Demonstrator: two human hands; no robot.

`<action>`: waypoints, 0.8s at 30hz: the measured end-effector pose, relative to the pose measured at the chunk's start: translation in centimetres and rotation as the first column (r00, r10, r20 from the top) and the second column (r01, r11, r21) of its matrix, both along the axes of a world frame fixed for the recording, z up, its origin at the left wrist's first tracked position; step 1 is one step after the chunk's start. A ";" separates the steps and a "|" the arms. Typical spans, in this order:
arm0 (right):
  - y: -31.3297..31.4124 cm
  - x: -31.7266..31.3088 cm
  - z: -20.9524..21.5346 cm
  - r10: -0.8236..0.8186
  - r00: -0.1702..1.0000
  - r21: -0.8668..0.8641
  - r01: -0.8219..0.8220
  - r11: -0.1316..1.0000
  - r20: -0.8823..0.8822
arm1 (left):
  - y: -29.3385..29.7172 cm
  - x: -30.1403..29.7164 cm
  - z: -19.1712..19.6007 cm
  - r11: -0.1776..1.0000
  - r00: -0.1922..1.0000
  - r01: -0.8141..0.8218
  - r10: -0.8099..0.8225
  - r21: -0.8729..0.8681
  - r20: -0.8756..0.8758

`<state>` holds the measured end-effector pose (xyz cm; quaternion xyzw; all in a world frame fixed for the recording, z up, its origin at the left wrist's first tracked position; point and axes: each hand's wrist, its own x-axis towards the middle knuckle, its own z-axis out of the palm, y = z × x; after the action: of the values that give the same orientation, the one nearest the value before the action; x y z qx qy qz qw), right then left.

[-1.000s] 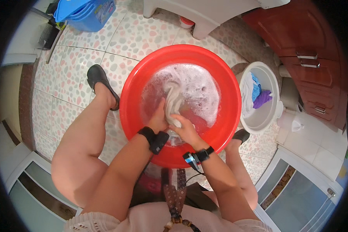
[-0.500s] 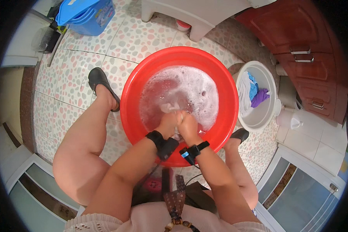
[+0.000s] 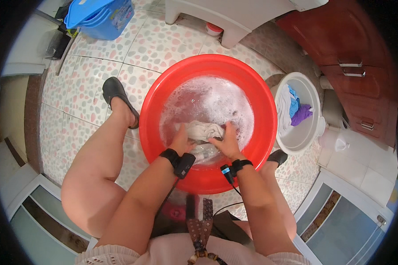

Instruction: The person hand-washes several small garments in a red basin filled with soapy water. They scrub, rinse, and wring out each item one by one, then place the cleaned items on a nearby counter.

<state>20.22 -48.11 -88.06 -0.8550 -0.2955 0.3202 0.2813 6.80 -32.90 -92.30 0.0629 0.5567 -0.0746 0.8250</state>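
Note:
A wet, whitish cloth [image 3: 202, 130] lies bunched in the cloudy, foamy water of a large red basin [image 3: 208, 184]. At the cloth's left end is my left hand [image 3: 181, 142], its fingers apart. My right hand [image 3: 227, 142] is at the right end, thumb and fingers spread around the cloth's edge without closing on it. Part of the cloth lies under the water between my wrists. Each wrist wears a black strap with a small dark device.
To the basin's right stands a pale tub [image 3: 303, 132] with white, blue and purple clothes. A blue lidded box [image 3: 104, 24] sits at the far left on the tiled floor. Reddish-brown cabinets [image 3: 340, 48] line the far right. My legs flank the basin.
My hands were pressed together, closed on the cloth. They have moved apart, and the cloth now lies spread wider in the water between them.

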 end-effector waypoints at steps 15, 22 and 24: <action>2.4 -4.4 2.8 0.275 0.867 0.221 -0.197 0.955 -0.415 | -0.7 -1.2 -0.9 0.983 0.992 -0.022 0.043 -0.180 0.117; 4.3 -4.2 6.3 -0.034 0.983 0.146 0.061 0.987 -0.180 | -4.6 1.2 -3.7 0.994 0.910 -0.106 0.107 -0.026 0.400; 4.7 -3.7 7.4 0.111 0.988 -0.024 -0.109 0.994 0.106 | -4.9 2.6 -1.5 0.986 0.927 -0.167 0.153 0.009 0.343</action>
<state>16.51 -43.41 -80.70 -0.8559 -0.3538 0.2918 0.2391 9.44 -37.79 -93.79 0.0449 0.4099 0.0155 0.9109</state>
